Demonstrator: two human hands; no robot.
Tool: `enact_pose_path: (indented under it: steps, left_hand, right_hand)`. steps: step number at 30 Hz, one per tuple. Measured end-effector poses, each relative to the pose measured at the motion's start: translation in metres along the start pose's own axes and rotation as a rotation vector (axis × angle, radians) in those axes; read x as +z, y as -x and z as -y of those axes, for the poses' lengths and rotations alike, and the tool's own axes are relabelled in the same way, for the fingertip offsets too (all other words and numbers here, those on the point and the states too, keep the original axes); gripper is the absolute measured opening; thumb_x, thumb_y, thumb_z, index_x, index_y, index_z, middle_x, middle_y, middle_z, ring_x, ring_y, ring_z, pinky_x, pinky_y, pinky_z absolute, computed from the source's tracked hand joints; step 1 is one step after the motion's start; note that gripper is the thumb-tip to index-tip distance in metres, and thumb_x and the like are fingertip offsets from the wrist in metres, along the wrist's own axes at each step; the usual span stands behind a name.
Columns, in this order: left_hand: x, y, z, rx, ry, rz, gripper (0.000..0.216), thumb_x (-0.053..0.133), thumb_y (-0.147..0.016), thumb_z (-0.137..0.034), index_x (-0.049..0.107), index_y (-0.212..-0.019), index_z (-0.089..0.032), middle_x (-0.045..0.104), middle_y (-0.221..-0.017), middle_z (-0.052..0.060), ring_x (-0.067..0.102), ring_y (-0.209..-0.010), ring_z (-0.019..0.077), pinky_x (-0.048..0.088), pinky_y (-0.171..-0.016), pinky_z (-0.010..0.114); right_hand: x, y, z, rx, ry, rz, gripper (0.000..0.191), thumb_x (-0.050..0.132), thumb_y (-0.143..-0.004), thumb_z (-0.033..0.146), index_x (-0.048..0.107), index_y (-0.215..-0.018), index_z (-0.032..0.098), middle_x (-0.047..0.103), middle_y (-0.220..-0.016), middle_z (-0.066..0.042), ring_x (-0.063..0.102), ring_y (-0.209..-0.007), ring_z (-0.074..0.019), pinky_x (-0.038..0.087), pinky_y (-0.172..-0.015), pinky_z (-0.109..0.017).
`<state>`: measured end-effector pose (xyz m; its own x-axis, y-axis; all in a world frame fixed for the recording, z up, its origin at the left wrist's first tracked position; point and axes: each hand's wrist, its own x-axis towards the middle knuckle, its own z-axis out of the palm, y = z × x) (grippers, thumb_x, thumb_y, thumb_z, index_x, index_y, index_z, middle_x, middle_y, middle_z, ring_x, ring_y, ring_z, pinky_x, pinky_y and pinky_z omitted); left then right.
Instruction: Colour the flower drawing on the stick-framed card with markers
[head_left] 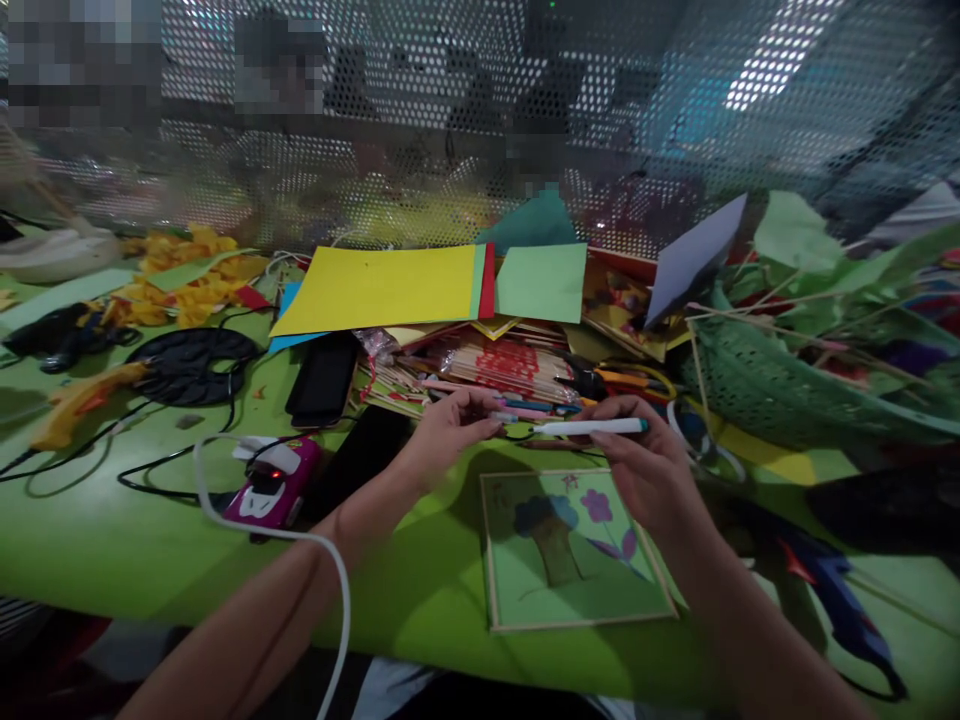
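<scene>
My right hand (645, 465) grips a white marker (589, 427) with a teal end, held level above the table. My left hand (450, 430) is pinched shut at the marker's other end, on what looks like its cap (501, 415). Both hands hover over a green paper card (574, 550) with a light border; it bears a cut-out tree and a purple flower. The card lies flat on the green table (112, 540) near its front edge.
Yellow, red and green paper sheets (390, 288) are stacked behind the hands, over sticks and pens (510, 370). A pink device (274, 488) with a white cable, black phones (324, 378), a glue gun (82, 400), leaves and a green net (780, 390) crowd the table. A perforated screen (480, 120) stands behind.
</scene>
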<state>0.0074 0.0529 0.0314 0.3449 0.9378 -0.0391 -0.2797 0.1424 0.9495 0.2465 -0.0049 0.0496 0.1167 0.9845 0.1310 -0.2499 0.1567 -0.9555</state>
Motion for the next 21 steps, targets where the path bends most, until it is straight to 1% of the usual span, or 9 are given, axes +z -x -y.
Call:
enact_pose_path:
  steps: [3, 7, 10, 12, 15, 19, 21]
  left_hand:
    - [0.003, 0.003, -0.003, -0.024, 0.010, 0.006, 0.039, 0.091, -0.071, -0.037, 0.069, -0.094, -0.014, 0.073, -0.088, 0.002, 0.069, -0.078, 0.0112, 0.055, -0.078, 0.024]
    - [0.003, 0.006, -0.004, -0.057, 0.032, 0.004, 0.043, 0.088, -0.074, -0.043, 0.064, -0.097, -0.016, 0.075, -0.096, 0.004, 0.075, -0.086, 0.0168, 0.058, -0.077, 0.028]
    - [0.003, 0.007, -0.004, -0.068, 0.026, -0.006, 0.042, 0.088, -0.074, -0.042, 0.063, -0.095, -0.017, 0.074, -0.098, 0.004, 0.075, -0.091, 0.0186, 0.058, -0.071, 0.026]
    - [0.003, 0.008, -0.004, -0.072, 0.007, -0.009, 0.041, 0.087, -0.075, -0.043, 0.064, -0.097, -0.017, 0.074, -0.097, 0.005, 0.075, -0.090, 0.0185, 0.056, -0.067, 0.023]
    - [0.005, 0.009, -0.005, -0.068, -0.036, -0.020, 0.041, 0.081, -0.082, -0.045, 0.067, -0.107, -0.017, 0.074, -0.100, 0.006, 0.073, -0.089, 0.0167, 0.055, -0.065, 0.022]
    - [0.007, 0.010, -0.003, -0.042, -0.094, -0.005, 0.043, 0.073, -0.089, -0.048, 0.065, -0.119, -0.018, 0.070, -0.117, 0.009, 0.072, -0.091, 0.0168, 0.057, -0.065, 0.024]
    - [0.007, 0.009, -0.001, -0.007, -0.136, 0.016, 0.045, 0.072, -0.090, -0.047, 0.062, -0.124, -0.019, 0.069, -0.115, 0.008, 0.073, -0.091, 0.0176, 0.059, -0.069, 0.027]
  right_hand:
    - [-0.002, 0.000, -0.003, 0.066, -0.082, -0.001, 0.020, 0.086, -0.075, 0.025, 0.074, -0.092, 0.026, 0.073, -0.092, 0.000, 0.071, -0.081, -0.0161, 0.062, -0.078, -0.029]
    - [-0.009, -0.002, -0.007, 0.100, -0.132, 0.010, 0.016, 0.085, -0.077, 0.027, 0.075, -0.089, 0.026, 0.071, -0.083, 0.001, 0.070, -0.073, -0.0142, 0.062, -0.074, -0.028]
    - [-0.011, -0.004, -0.009, 0.114, -0.132, -0.001, 0.017, 0.086, -0.077, 0.030, 0.075, -0.090, 0.026, 0.071, -0.077, 0.002, 0.069, -0.069, -0.0135, 0.061, -0.068, -0.025]
    - [-0.011, -0.004, -0.010, 0.116, -0.133, -0.009, 0.018, 0.087, -0.077, 0.031, 0.075, -0.089, 0.026, 0.071, -0.077, 0.002, 0.070, -0.068, -0.0132, 0.060, -0.067, -0.024]
    - [-0.010, -0.003, -0.010, 0.132, -0.141, 0.005, 0.018, 0.087, -0.077, 0.033, 0.076, -0.088, 0.025, 0.070, -0.076, 0.002, 0.070, -0.069, -0.0130, 0.059, -0.067, -0.023]
    - [-0.009, -0.002, -0.010, 0.156, -0.139, 0.002, 0.016, 0.086, -0.078, 0.032, 0.077, -0.089, 0.026, 0.070, -0.077, 0.002, 0.070, -0.068, -0.0130, 0.059, -0.067, -0.023]
    - [-0.009, -0.002, -0.009, 0.160, -0.139, -0.008, 0.017, 0.087, -0.076, 0.032, 0.077, -0.088, 0.026, 0.069, -0.077, 0.002, 0.069, -0.068, -0.0127, 0.058, -0.067, -0.023]
